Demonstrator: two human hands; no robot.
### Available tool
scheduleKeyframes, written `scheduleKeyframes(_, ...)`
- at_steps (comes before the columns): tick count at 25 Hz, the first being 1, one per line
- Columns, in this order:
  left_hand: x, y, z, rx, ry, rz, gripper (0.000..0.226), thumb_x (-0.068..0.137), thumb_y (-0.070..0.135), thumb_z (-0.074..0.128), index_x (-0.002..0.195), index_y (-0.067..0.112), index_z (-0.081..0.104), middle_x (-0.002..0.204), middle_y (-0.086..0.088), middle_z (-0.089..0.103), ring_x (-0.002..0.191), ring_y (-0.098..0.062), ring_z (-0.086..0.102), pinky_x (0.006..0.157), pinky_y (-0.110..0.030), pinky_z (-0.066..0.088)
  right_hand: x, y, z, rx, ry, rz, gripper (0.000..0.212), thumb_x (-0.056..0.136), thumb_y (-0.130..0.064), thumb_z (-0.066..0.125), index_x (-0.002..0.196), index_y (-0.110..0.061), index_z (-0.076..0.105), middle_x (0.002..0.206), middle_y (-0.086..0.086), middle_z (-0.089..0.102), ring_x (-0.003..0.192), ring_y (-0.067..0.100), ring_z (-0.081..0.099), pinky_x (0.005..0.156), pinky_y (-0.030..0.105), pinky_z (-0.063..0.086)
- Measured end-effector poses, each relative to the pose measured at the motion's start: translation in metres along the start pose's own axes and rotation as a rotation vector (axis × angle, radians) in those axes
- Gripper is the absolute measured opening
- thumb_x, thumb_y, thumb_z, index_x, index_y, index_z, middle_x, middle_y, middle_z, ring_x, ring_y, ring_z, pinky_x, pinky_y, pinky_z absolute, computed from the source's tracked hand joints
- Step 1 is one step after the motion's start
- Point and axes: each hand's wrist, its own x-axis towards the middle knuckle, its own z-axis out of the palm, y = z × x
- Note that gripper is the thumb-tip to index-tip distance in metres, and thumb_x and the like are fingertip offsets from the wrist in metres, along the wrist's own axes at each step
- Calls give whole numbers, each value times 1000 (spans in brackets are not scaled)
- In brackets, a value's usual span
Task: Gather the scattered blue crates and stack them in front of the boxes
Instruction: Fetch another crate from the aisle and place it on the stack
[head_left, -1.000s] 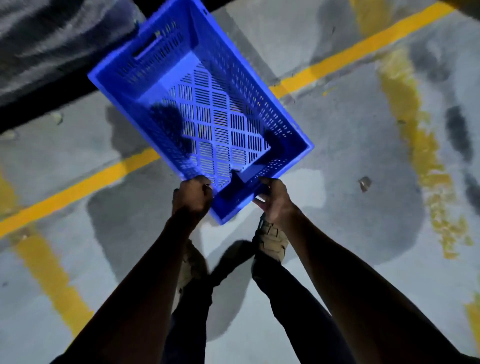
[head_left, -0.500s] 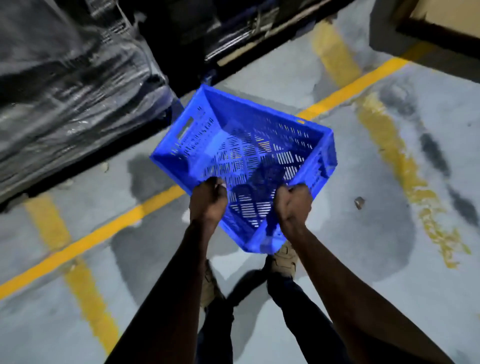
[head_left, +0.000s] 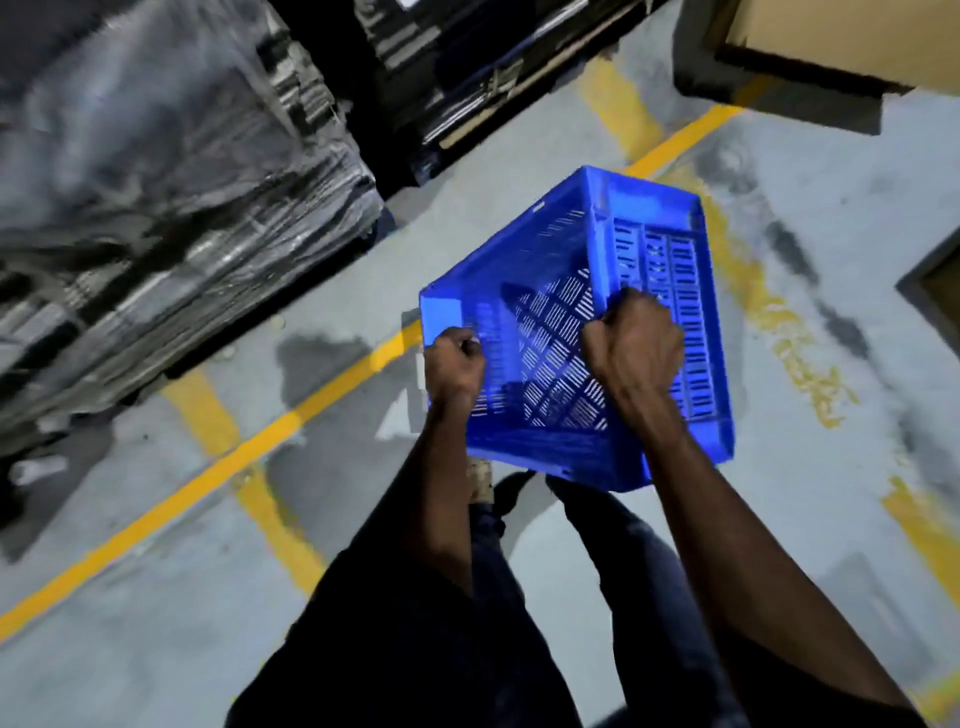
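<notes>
A blue slotted plastic crate (head_left: 654, 260) hangs in the air in front of me, tipped steeply so that its opening faces left and towards me. My left hand (head_left: 453, 364) grips the crate's near left rim. Further right, my right hand (head_left: 635, 345) grips the rim, its knuckles towards the camera. The crate is empty. No other blue crate is in view.
A tall pallet load wrapped in plastic film (head_left: 156, 218) stands at the left. Dark stacked goods (head_left: 467, 67) fill the top middle. A cardboard box (head_left: 852, 36) sits at the top right. Yellow lines (head_left: 249, 452) cross the grey floor. My legs and a shoe (head_left: 480, 480) are below the crate.
The crate has swung up and to the right and tipped onto its side while both hands keep their grip. The view has turned, bringing the wrapped pallet and the cardboard box closer.
</notes>
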Motion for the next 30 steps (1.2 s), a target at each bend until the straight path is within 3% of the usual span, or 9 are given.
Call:
scheduleKeyframes(6,-90,-21,-79,-92,131,-32,35,82,19,58,109,-2,64,109,-25,67,103,-40,65,91,-42,49,-101,-27,-118,38,67,-214,22,63,-16,55,83,-8,57,89,22,66,85,46,62,63,37,42)
scheduleKeyframes(10,-127,-37,-137,125,268,125,36,74,25,59,103,4,62,104,-23,62,104,-43,58,93,-47,43,-169,-36,-162,127,148,-236,16,66,-14,58,80,-11,50,85,19,66,80,45,60,61,34,34)
scheduleKeyframes(13,-141,-36,-181,210,419,218,43,74,24,65,113,7,55,117,-21,54,116,-41,49,98,-49,39,-203,-32,-175,204,148,-174,22,65,-9,66,76,-10,47,77,14,63,77,42,59,59,36,35)
scheduleKeyframes(16,-144,-36,-219,195,511,71,70,75,29,67,134,0,43,142,-25,41,131,-41,37,102,-53,36,-224,-25,-196,287,125,-83,24,61,-9,74,74,-8,53,67,10,59,74,39,59,65,41,45)
scheduleKeyframes(18,-142,-35,-233,123,495,-96,86,77,33,66,146,-3,29,149,-26,34,137,-42,34,105,-55,34,-232,-26,-210,322,92,-41,27,61,-9,78,70,-12,53,70,10,57,78,37,60,69,40,44)
scheduleKeyframes(20,-134,-34,-242,27,446,-182,88,77,33,69,146,-2,28,144,-28,39,134,-45,39,104,-55,36,-237,-28,-217,340,73,-25,29,61,-9,79,67,-15,51,72,11,58,78,35,60,68,39,42)
scheduleKeyframes(26,-122,-21,-259,-102,278,-272,62,73,46,74,121,11,57,121,-23,63,114,-42,60,94,-47,48,-236,2,-235,378,141,-27,30,55,-16,77,74,-6,57,64,10,55,67,33,54,61,39,42)
scheduleKeyframes(29,-116,4,-248,-141,242,-236,60,68,54,71,112,14,65,111,-21,68,101,-38,66,88,-46,54,-221,33,-235,452,201,20,29,53,-16,63,80,-4,62,68,21,63,64,40,60,58,46,50)
scheduleKeyframes(30,-110,16,-241,-138,198,-210,61,69,58,70,108,11,68,106,-21,71,95,-36,69,84,-45,56,-215,44,-238,470,207,44,27,56,-15,60,80,-5,64,67,20,64,63,39,60,55,43,49)
